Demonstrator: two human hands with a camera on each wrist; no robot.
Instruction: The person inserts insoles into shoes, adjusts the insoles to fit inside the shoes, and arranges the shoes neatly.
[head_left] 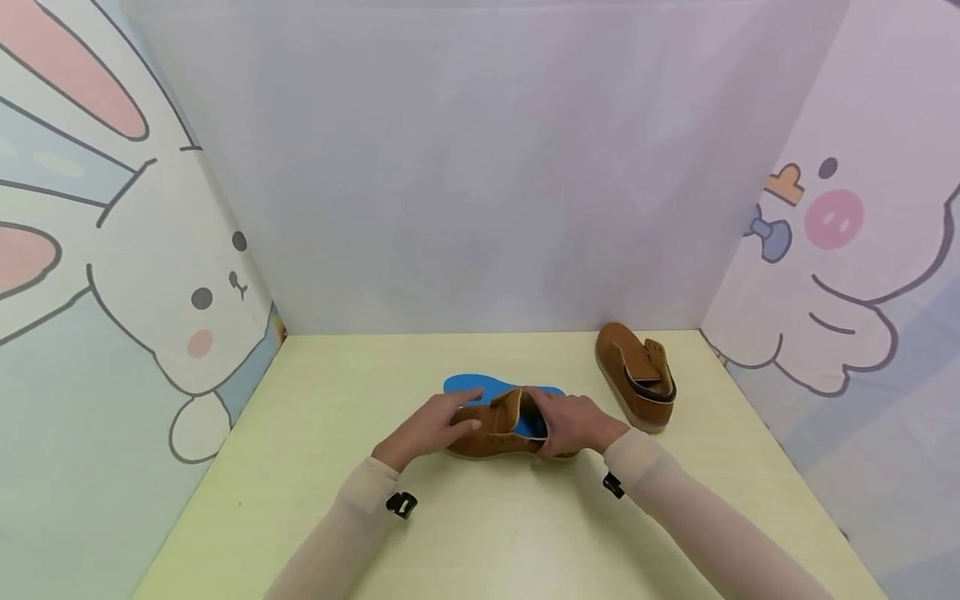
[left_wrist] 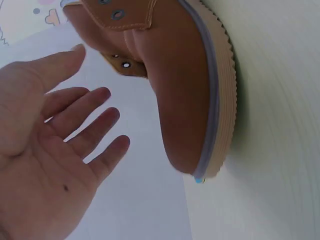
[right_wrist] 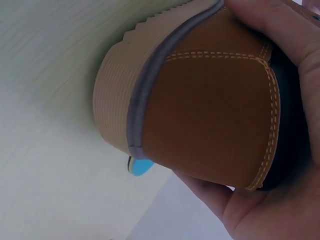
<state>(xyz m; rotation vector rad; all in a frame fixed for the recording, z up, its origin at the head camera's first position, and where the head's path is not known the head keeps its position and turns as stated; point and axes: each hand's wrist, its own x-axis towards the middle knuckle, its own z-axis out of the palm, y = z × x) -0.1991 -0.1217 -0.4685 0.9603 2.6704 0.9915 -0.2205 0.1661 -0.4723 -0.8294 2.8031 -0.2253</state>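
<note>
A brown leather shoe [head_left: 491, 443] stands on its sole, toe to the left, with blue lining or an insole [head_left: 530, 427] showing inside its opening. My right hand [head_left: 576, 423] grips it at the heel; in the right wrist view the thumb and fingers lie on opposite sides of the stitched heel [right_wrist: 215, 115]. Beside the toe is my left hand [head_left: 429, 427], its fingers spread and relaxed. The left wrist view shows that hand [left_wrist: 55, 135] apart from the shoe's upper [left_wrist: 180, 95]. Behind the shoe lies a blue insole [head_left: 480, 384], partly hidden by it.
A second brown shoe [head_left: 622, 375] stands at the back right of the pale wooden table [head_left: 360, 367], toe toward the rear. A plain pale wall [head_left: 480, 167] closes off the back, and cartoon-printed panels [head_left: 150, 292] stand on both sides.
</note>
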